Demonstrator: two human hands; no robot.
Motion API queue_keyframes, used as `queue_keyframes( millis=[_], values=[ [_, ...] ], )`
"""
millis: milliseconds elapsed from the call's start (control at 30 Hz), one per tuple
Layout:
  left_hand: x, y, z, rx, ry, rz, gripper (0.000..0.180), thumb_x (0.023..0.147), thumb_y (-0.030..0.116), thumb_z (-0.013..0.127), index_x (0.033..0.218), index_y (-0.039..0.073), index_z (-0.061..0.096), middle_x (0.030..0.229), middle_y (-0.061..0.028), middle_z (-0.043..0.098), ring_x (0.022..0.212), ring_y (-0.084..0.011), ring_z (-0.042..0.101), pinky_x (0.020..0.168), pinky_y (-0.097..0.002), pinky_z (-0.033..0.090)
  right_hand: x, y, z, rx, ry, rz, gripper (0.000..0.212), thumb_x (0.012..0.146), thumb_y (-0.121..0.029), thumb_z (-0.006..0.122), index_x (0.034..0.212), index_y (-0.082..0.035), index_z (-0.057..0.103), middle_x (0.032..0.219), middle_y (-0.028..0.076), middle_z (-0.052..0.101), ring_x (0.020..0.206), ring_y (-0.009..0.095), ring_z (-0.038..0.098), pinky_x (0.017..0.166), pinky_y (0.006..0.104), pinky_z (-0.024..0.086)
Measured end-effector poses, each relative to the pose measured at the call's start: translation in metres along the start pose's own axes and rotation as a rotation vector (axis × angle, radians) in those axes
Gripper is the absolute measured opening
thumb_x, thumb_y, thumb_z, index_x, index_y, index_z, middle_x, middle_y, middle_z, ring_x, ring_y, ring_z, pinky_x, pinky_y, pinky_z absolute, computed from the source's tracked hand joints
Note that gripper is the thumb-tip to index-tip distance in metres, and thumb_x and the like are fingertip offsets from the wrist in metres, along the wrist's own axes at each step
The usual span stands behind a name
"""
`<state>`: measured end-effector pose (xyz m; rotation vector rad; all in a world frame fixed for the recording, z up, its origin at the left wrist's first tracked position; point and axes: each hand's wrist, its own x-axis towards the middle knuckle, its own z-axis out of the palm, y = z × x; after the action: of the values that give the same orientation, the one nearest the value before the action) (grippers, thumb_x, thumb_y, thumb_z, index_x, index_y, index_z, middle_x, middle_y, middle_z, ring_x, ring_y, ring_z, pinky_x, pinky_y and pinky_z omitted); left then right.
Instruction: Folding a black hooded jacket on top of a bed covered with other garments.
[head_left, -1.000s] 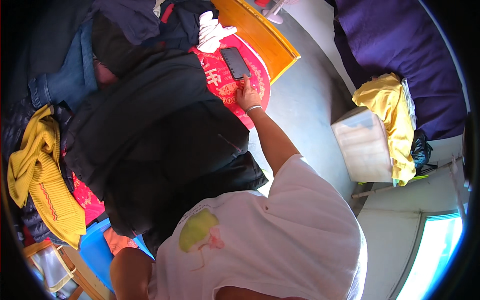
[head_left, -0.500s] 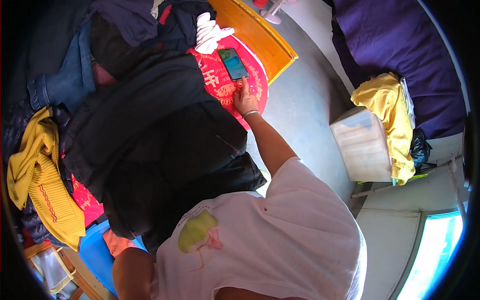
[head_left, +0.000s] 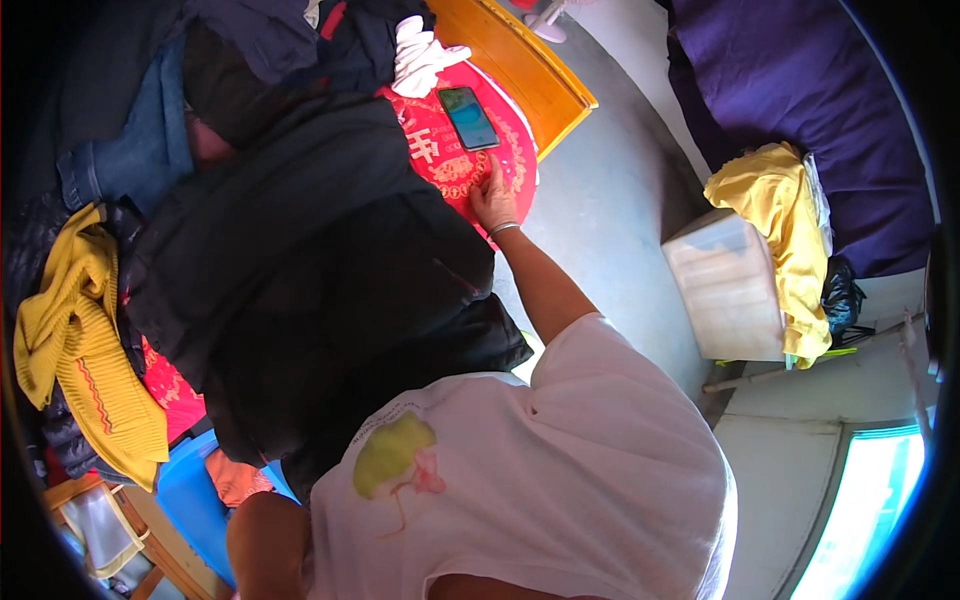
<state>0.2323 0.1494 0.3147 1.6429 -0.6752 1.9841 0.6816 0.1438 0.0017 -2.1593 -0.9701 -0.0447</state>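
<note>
My right hand [head_left: 493, 203], with a bracelet on its wrist, rests over a red patterned cloth [head_left: 455, 175]. Its index finger stretches toward the lower end of a smartphone [head_left: 467, 118] whose screen is lit; a small gap shows between fingertip and phone. Nothing is visible in this hand. A large black garment [head_left: 330, 260] lies spread across the middle, against my white shirt. My left arm [head_left: 268, 545] shows only in part at the lower left, and its hand cannot be seen. Beyond the phone sits a bunched white cloth [head_left: 420, 58].
Jeans [head_left: 140, 150] and dark clothes are heaped at the far left, with a yellow knit sweater [head_left: 85, 340] nearer. A blue container [head_left: 195, 500] holds an orange cloth. A wooden board [head_left: 530, 65] borders the red cloth. At right, yellow fabric [head_left: 770, 220] hangs over a pale box [head_left: 725, 285].
My right index fingertip has come off the phone's lower end, leaving a small gap. The black garment has barely changed.
</note>
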Motion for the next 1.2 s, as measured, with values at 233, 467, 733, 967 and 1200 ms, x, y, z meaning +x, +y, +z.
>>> queue_keyframes(
  millis=[233,467,733,967,1200],
  values=[
    [-0.003,-0.001,0.0,-0.017,0.014,0.087,0.018,0.076,0.017,0.059,0.063,0.005,0.056,0.063,-0.0067,0.058,0.056,-0.01,0.058,0.054,-0.0204,0.049,-0.029,0.031,0.009,0.064,-0.094,0.086,0.074,0.082,-0.011,0.058,0.142,-0.014,0.017,0.067,0.004,0.053,0.061,0.017,0.056,0.058,0.0329,0.046],
    [-0.014,0.006,-0.004,0.127,-0.041,-0.007,0.024,0.075,0.024,0.064,0.077,0.0,0.06,0.075,-0.0121,0.061,0.07,-0.0169,0.06,0.065,-0.0255,0.048,-0.086,0.112,0.05,-0.032,-0.212,0.044,0.08,0.081,-0.012,0.058,0.144,-0.019,0.01,0.082,0.01,0.062,0.073,0.022,0.063,0.065,0.0351,0.049],
    [-0.07,0.044,-0.05,0.604,-0.309,-1.066,0.033,0.063,0.007,0.069,0.091,-0.005,0.059,0.079,-0.0116,0.06,0.073,-0.0244,0.058,0.066,-0.033,0.046,-0.146,0.092,-0.005,0.392,-0.8,0.489,0.031,0.081,-0.016,0.062,0.109,-0.004,0.061,0.102,0.011,0.065,0.092,0.021,0.061,0.081,0.0341,0.047],
    [-0.213,0.113,-0.08,0.754,-0.937,-1.72,0.065,0.066,0.024,0.075,0.123,0.007,0.049,0.12,-0.0173,0.051,0.112,-0.0354,0.047,0.093,-0.042,0.039,-0.166,0.032,-0.061,1.184,-0.954,1.176,0.049,0.086,-0.04,0.059,0.12,-0.006,0.052,0.103,0.008,0.064,0.093,0.019,0.063,0.083,0.0325,0.051],
    [-0.261,0.126,-0.061,1.039,-0.996,-1.53,0.072,0.061,0.019,0.075,0.127,0.013,0.046,0.125,-0.0127,0.046,0.112,-0.0334,0.044,0.094,-0.0421,0.036,-0.17,0.017,-0.075,0.935,-0.86,0.972,0.056,0.078,-0.013,0.07,0.128,-0.008,0.044,0.113,0.008,0.059,0.101,0.02,0.059,0.088,0.0347,0.048]
  ],
)
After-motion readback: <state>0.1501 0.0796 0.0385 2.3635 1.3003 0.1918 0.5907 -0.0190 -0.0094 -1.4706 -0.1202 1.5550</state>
